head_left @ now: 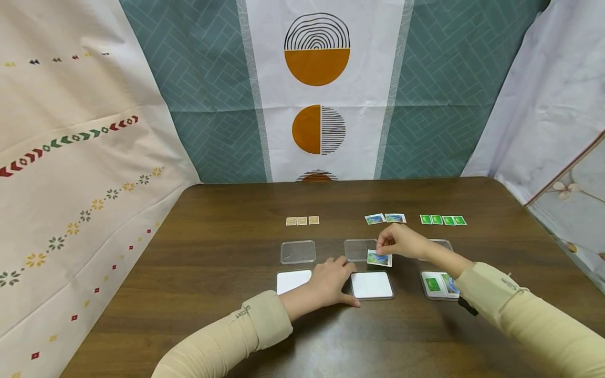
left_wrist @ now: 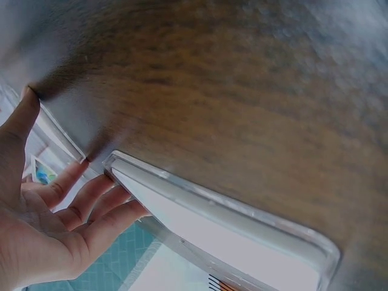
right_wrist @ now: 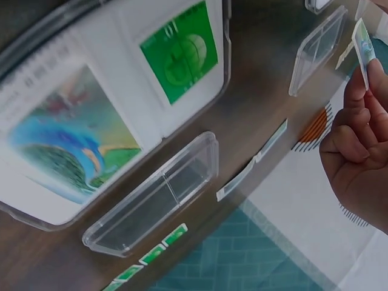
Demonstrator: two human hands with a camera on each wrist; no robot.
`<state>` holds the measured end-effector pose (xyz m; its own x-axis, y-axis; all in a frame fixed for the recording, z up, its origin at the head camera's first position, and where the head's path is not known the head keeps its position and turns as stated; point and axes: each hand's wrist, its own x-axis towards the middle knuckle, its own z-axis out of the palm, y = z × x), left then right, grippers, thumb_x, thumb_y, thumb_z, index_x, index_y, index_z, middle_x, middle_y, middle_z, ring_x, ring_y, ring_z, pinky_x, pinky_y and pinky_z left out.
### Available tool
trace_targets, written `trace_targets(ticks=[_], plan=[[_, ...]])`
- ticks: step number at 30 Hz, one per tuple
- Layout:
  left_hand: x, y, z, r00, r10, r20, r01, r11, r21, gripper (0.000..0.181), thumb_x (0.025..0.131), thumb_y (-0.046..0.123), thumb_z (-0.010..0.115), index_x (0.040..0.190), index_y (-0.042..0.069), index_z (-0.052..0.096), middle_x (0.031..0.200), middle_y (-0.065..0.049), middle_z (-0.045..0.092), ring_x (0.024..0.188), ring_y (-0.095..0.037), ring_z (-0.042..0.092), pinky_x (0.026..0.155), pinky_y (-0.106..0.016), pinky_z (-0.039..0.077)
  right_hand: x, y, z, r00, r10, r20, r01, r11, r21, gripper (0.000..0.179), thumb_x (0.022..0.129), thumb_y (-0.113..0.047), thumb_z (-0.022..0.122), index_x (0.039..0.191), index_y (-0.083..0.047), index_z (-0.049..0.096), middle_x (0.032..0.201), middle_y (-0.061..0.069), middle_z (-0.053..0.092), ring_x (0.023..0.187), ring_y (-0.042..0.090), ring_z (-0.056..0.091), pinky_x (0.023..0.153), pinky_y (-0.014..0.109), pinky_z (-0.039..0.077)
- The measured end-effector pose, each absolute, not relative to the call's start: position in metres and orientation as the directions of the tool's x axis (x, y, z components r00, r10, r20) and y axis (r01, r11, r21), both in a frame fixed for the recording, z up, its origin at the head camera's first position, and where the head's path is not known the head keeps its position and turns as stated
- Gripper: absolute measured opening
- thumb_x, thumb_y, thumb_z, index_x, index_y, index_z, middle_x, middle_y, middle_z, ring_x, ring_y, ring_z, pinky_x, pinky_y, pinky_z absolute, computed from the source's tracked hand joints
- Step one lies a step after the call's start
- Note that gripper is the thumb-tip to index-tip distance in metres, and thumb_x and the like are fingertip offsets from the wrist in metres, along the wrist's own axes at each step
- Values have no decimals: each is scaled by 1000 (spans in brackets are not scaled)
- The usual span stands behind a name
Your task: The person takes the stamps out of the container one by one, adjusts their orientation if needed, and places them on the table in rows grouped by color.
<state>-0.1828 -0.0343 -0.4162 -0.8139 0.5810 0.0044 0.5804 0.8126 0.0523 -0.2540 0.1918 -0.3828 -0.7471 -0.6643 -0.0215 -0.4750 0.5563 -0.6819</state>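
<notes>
My right hand (head_left: 402, 241) pinches a blue-and-green picture stamp (head_left: 379, 258) between thumb and fingertips, above the back edge of the middle white-filled clear case (head_left: 372, 286). The right wrist view shows the stamp (right_wrist: 362, 48) nearly edge-on. My left hand (head_left: 326, 281) lies spread between the middle case and the left white-filled case (head_left: 290, 282). Its thumb and index finger are along the near side of the middle case, as the left wrist view shows; the other fingers are at the edge of the left case (left_wrist: 212, 224).
Clear plastic lids (head_left: 298, 252) lie behind the cases. A right case (head_left: 431, 294) contains a green stamp and a blue picture stamp. Along the back lie three tan stamps (head_left: 302, 221), two blue picture stamps (head_left: 395, 218) and several green stamps (head_left: 437, 220).
</notes>
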Motion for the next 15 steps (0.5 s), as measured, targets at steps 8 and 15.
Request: trace_targets(ticks=[8,15], plan=[[-183,-34,-415,-811,585,-1,584,810,57,67,65,63,73,114,19,59,104,2,59,84,-17,58,58,-27,46,-265,190,-379,-714,-699,-27,-518,554,-651,8,85,-5,66,79,0,65,70,4,62,60,2,47,58,21,43],[-183,-33,-416,-810,586,1,586,809,47,66,64,63,74,112,19,59,105,2,59,84,-17,58,58,-28,46,-273,186,-375,-691,-723,-25,-551,549,-628,8,86,-6,64,80,0,65,71,5,62,62,3,47,59,21,43]])
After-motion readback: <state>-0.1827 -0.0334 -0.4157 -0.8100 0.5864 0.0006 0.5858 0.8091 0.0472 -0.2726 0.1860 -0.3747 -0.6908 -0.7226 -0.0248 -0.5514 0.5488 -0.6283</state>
